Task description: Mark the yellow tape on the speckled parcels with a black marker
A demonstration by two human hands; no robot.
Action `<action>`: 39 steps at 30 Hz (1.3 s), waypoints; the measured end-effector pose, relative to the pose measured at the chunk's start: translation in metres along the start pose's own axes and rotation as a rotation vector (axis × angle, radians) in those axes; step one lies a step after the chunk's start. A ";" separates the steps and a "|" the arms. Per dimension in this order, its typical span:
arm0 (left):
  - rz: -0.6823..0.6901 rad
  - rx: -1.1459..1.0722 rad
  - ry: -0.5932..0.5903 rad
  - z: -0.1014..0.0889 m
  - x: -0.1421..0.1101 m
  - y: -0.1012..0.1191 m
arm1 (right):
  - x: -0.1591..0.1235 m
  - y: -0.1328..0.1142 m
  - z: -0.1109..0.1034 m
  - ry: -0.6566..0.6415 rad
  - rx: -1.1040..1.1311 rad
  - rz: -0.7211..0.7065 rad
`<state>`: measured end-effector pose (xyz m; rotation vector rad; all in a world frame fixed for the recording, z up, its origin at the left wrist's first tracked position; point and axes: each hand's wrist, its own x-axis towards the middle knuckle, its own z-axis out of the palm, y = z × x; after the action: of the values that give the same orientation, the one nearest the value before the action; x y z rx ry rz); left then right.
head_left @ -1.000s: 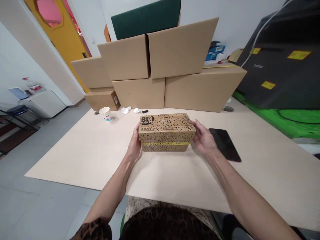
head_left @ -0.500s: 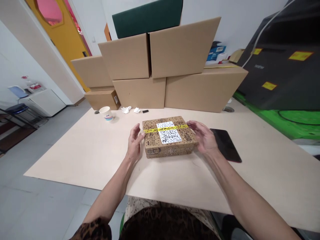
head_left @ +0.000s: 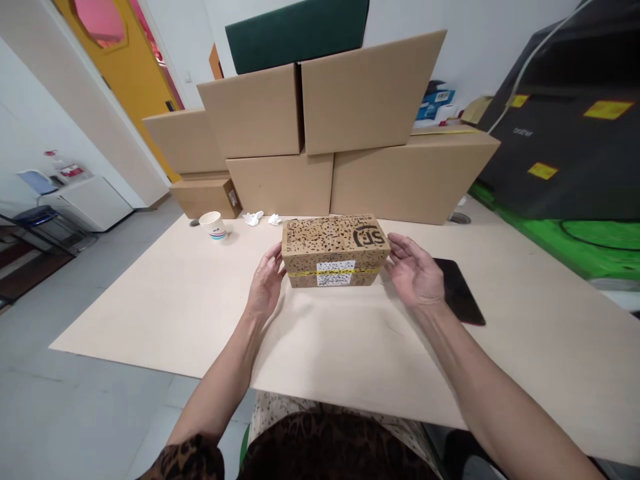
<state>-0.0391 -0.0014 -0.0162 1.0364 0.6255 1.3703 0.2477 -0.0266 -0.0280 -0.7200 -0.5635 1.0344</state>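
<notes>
A speckled brown cardboard box [head_left: 330,243] is turned up over the middle of the table, its white label [head_left: 335,273] and yellow tape facing me. Black "SF" lettering shows on the face now on top. My left hand [head_left: 266,283] holds the box's left end, fingers partly hidden behind it. Against the right end are the fingertips of my right hand [head_left: 416,272], its palm turned inward. Whether the box's lower edge rests on the table is hard to tell. Beside my right wrist lies a dark flat tablet [head_left: 463,293].
Large plain cartons [head_left: 280,187] are stacked along the table's back, with a dark green box [head_left: 297,37] on top. A paper cup [head_left: 213,227] and crumpled tissues [head_left: 253,219] are at the back left of the table [head_left: 165,313]. A dark covered machine [head_left: 565,133] stands at right.
The box has been tipped up between both hands, its label side swinging from the top to face me. It and the hands are slightly farther back, and it now hides the small black item.
</notes>
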 end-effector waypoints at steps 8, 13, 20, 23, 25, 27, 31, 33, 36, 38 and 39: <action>-0.140 0.114 0.014 0.004 -0.001 -0.009 | 0.000 0.014 0.000 0.024 0.019 0.067; 0.085 0.025 -0.046 -0.001 0.000 -0.003 | 0.007 0.011 -0.010 0.045 0.094 0.065; -0.146 0.052 0.075 -0.004 0.002 -0.007 | 0.019 0.021 -0.024 0.146 -0.022 0.141; -0.260 0.074 0.083 0.001 0.000 -0.012 | 0.017 0.029 -0.021 0.159 -0.084 0.177; -0.292 0.082 0.028 0.005 -0.003 -0.011 | 0.014 0.030 -0.018 0.145 -0.105 0.169; -0.253 0.070 -0.032 0.008 -0.005 -0.008 | 0.012 0.028 -0.016 0.120 -0.098 0.143; -0.068 -0.015 -0.043 0.005 -0.004 -0.003 | 0.011 0.020 -0.013 0.049 -0.018 0.110; -0.025 -0.057 0.010 0.002 -0.002 -0.003 | 0.011 0.020 -0.012 0.058 0.010 0.097; -0.104 -0.063 0.061 0.001 -0.001 -0.006 | 0.008 0.025 -0.009 0.087 -0.011 0.061; -0.160 -0.050 0.058 0.003 -0.003 -0.010 | 0.004 0.028 -0.006 0.072 -0.046 0.036; -0.166 -0.038 0.050 0.005 -0.004 -0.012 | 0.002 0.030 -0.004 0.060 -0.062 0.025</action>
<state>-0.0297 -0.0056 -0.0248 0.9017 0.7044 1.2606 0.2347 -0.0159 -0.0537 -0.8122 -0.5375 1.0187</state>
